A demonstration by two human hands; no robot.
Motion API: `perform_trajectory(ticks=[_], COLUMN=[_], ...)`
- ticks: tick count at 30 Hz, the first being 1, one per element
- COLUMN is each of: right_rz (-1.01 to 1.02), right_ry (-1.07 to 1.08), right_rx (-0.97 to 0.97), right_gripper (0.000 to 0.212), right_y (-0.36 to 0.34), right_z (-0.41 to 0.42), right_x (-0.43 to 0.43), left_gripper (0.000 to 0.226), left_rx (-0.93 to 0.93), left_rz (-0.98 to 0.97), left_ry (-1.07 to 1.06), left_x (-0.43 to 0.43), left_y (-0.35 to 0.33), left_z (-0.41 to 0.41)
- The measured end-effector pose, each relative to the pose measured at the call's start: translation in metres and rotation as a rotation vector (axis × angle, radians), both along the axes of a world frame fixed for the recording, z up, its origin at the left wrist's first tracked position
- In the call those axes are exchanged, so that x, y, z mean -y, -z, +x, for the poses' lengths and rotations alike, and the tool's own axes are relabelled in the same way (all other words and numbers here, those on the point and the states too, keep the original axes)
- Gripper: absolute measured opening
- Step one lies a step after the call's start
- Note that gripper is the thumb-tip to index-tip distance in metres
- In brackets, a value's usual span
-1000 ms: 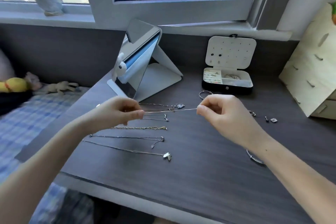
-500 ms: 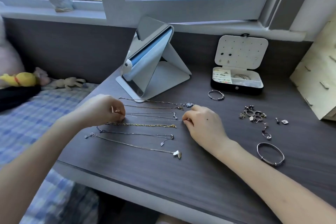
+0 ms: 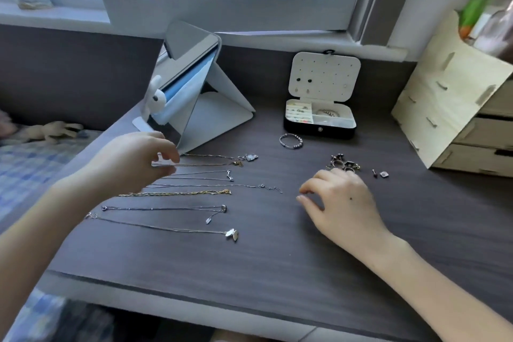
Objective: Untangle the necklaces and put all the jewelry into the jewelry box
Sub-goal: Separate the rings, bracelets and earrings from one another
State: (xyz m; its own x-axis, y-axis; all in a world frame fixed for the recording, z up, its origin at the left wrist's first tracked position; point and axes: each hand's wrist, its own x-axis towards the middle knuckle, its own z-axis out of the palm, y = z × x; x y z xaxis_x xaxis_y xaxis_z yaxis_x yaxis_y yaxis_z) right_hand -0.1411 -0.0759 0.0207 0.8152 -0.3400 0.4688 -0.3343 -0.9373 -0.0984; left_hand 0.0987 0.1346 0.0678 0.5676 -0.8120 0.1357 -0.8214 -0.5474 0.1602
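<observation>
While both hands are over the desk (image 3: 277, 272), I log the following positions.

1. Necklaces (image 3: 177, 193): seven chains lie separated in near-parallel rows on the left half of the desk, each running left to right. The top chain (image 3: 216, 156) ends in a pale pendant. The twisted gold chain (image 3: 194, 192) is fifth from the top. The nearest chain (image 3: 166, 228) ends in an oval pendant at its right end.

2. Left hand (image 3: 133, 164): it sits over the left ends of the upper rows. The fingers are curled, with the fingertips (image 3: 175, 157) at the left ends of the two top chains. I cannot tell whether they pinch a chain or only touch it.

3. Right hand (image 3: 341, 203): it is palm down, right of the rows. The fingers are loosely bent and hold nothing. Its fingertips (image 3: 301, 198) point toward the chains and stand apart from the extender end of the fourth chain (image 3: 222, 185).

4. Rings (image 3: 344, 164): a cluster lies just beyond the right hand's knuckles. Two small studs (image 3: 384, 174) lie to the right of it.

5. Beaded bracelet (image 3: 291, 141): it lies flat, between the top chain's pendant and the jewelry box.

6. Jewelry box (image 3: 319, 130): it stands at the back of the desk with its lid upright. Earrings are pinned in the lid and small pieces lie in its compartments. It is well apart from both hands.

7. A folding mirror (image 3: 191, 86) stands behind the left hand, and a wooden drawer unit (image 3: 458, 108) stands at the far right.
</observation>
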Motion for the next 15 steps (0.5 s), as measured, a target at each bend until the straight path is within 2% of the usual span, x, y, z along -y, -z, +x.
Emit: perform_trajectory(ticks=[4,6,9,13,15], right_rz=[-0.037,-0.029,0.003,0.024,0.02], right_ry=[0.06,0.064,0.086,0.19,0.265], right_rx=[-0.073,-0.117,-0.141,-0.156,-0.163], right_gripper=[0.028,0.022,0.008,0.026,0.028], right_y=[0.0,0.0,0.002,0.006,0.007], right_z=[-0.045,-0.061,-0.078,-0.089,-0.089], right_x=[0.011,0.014,0.021,0.046,0.058], left_gripper=[0.003,0.002,0.007,0.017,0.021], left_rx=[-0.009,-0.041,-0.058,-0.064,-0.066], left_rz=[-0.179,-0.226,-0.243,-0.201,-0.174], left_ry=[0.164,0.25,0.365,0.429,0.428], left_x=[0.042,0.065,0.103,0.144,0.157], left_y=[-0.001,0.002,0.011,0.028,0.033], left_z=[-0.031,-0.046,-0.068,-0.097,-0.106])
